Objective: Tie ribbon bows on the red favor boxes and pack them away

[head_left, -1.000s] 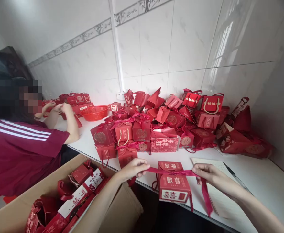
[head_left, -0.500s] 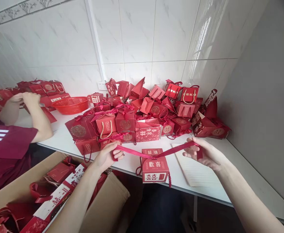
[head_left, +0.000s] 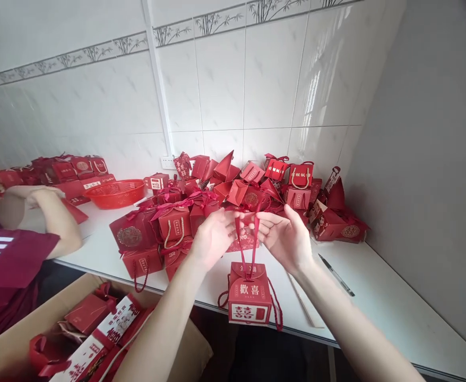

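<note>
The left hand (head_left: 212,241) has its thumb and fingertips drawn together, pinching one strand of a dark-red ribbon (head_left: 254,245). The right hand (head_left: 286,244) pinches the other strand between its fingertips, the rest of its fingers loosely curved and its palm partly turned up. The fingertips of the two hands are near each other, with only a small space between them. Both strands drop from there, drawing closer together until they meet at the top of a gift box (head_left: 249,291).

The box is red card with overlapping top flaps, pale lettering across the slope, and a white front panel bearing large red characters. A twisted dark-red cord loops from each side. It lies below both hands, roughly midway between them, upright at the near edge of the table (head_left: 392,302).

Right of it, paper (head_left: 308,305) shows beside the right forearm, and a pen (head_left: 336,275) lies beyond that arm. Behind the hands, a pile of red boxes (head_left: 236,192) runs along the table's far edge. Farther left are a red basket (head_left: 113,195) and a co-worker's maroon sleeve (head_left: 22,254); a filled carton (head_left: 37,321) stands below the near edge.
</note>
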`<state>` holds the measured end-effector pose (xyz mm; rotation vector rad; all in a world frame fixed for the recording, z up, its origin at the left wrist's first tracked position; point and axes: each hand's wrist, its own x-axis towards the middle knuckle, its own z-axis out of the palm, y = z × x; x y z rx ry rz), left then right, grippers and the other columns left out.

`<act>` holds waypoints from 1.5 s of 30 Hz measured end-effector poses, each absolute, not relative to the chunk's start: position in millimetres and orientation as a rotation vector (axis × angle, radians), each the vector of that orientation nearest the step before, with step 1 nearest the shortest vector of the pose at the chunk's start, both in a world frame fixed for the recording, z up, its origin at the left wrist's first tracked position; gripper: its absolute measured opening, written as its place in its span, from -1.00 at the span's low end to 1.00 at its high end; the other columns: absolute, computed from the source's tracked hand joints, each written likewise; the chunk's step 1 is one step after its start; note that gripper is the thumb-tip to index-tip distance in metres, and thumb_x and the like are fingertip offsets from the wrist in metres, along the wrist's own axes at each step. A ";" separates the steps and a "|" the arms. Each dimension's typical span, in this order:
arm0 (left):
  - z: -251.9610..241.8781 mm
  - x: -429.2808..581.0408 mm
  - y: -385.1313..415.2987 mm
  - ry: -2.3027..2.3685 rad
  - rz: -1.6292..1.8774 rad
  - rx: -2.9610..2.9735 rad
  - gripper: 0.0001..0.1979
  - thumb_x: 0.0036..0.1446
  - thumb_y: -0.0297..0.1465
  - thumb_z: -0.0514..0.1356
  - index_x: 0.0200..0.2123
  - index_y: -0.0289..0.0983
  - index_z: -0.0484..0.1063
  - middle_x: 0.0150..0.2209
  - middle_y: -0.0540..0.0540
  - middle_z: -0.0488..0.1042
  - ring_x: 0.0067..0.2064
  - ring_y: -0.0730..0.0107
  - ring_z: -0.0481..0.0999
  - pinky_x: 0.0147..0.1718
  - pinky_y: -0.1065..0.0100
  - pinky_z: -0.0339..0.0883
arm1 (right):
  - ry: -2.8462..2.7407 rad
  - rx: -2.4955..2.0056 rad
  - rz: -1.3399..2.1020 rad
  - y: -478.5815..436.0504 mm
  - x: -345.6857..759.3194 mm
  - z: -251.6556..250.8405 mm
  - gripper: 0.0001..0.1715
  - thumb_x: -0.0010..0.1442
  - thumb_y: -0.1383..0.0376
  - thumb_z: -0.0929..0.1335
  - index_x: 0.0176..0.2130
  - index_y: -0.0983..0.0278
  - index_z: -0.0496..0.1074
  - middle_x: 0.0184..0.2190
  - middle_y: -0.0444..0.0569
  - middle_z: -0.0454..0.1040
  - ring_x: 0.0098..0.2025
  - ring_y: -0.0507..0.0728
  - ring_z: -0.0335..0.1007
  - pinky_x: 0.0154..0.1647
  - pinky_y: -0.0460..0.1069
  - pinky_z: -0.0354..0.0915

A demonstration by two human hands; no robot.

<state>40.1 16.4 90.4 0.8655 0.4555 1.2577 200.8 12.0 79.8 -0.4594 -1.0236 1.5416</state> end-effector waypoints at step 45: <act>-57.2 -14.5 8.7 0.884 0.735 1.278 -0.58 -0.02 -0.11 0.21 -0.59 -0.29 0.13 -0.58 0.09 0.14 -0.54 0.56 0.11 -0.53 0.47 -0.01 | -1.651 -1.148 1.680 6.4 262.3 -19.2 -0.64 0.06 0.05 0.37 -0.42 0.32 0.42 -0.48 -0.04 0.50 -0.40 0.07 0.40 -0.26 0.00 0.26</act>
